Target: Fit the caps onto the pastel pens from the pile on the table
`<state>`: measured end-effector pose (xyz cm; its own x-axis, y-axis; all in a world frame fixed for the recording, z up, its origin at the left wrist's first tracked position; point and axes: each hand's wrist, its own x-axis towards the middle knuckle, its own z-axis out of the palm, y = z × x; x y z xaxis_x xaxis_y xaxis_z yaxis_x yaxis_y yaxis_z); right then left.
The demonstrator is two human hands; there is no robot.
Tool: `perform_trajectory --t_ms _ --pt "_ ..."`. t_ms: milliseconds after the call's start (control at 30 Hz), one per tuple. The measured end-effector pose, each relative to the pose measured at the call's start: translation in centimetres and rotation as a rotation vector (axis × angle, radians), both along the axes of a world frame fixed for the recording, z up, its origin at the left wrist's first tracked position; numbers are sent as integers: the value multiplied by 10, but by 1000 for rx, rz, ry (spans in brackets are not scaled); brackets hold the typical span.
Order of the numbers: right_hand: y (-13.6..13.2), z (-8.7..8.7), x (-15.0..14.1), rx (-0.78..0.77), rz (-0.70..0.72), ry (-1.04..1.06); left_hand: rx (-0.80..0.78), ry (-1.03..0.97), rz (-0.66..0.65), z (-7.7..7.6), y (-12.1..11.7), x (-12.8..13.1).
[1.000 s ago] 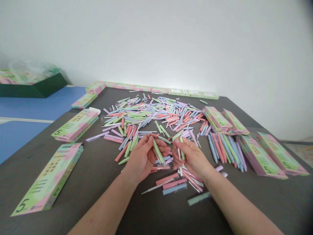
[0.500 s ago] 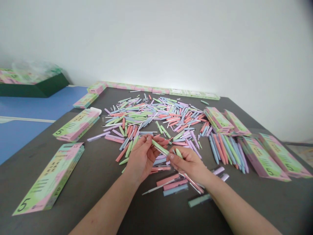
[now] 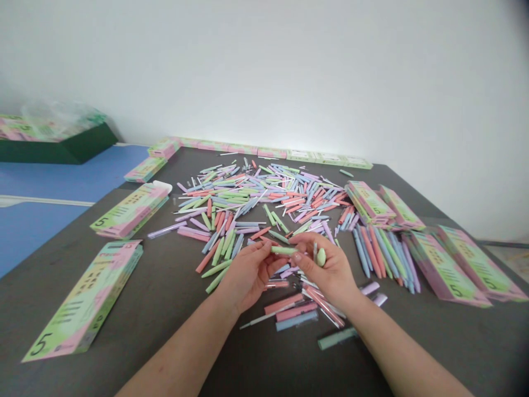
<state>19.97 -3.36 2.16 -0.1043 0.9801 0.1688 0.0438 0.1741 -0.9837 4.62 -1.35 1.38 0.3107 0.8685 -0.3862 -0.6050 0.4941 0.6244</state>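
Observation:
Both hands meet over the near edge of a big heap of pastel pen parts (image 3: 264,198) on a dark table (image 3: 173,331). My left hand (image 3: 248,270) pinches one end of a light green pen barrel (image 3: 283,250) held level. My right hand (image 3: 326,270) grips the barrel's other end with thumb and forefinger. A green cap piece (image 3: 321,257) and a thin white refill stick up from the same right hand's curled fingers. Assembled pink and blue pens (image 3: 295,314) lie just below the hands.
Flat green-and-pink pen boxes lie at the left (image 3: 82,300), (image 3: 130,209) and at the right (image 3: 446,267), (image 3: 370,201). A row of finished pens (image 3: 384,251) sits right of the hands. More boxes line the table's far edge (image 3: 268,151). A dark green bin (image 3: 61,146) stands far left.
The green barrel turned from slanting in my left hand to level between both hands. My right hand rose toward it and closed on its end, with the cap piece still in its fingers.

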Motion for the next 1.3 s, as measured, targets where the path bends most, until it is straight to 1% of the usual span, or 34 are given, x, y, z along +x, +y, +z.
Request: perform_trajectory --t_ms 67,167,267,333,600,800,933,1067,1300 --pt "-1 0 0 12 -41 -26 -17 -8 -40 1 -1 1" --pt "1 -2 3 27 -146 -38 -29 -4 -65 2 -1 0" --pt "5 -4 10 73 -237 11 -24 -21 -78 3 -2 -1" --pt "8 -4 15 103 -264 44 -8 -46 -95 3 -2 -1" --pt "10 -4 22 138 -289 95 -7 -63 -134 1 -3 -2" --pt "15 -1 20 32 -268 272 -20 -45 -99 4 -3 -2" --pt "17 3 19 -4 -256 394 20 -56 -90 7 -4 -3" --pt "17 5 20 -38 -275 437 56 -63 -84 7 -4 -4" --pt "18 7 22 -49 -281 477 90 -97 -90 6 -4 -5"
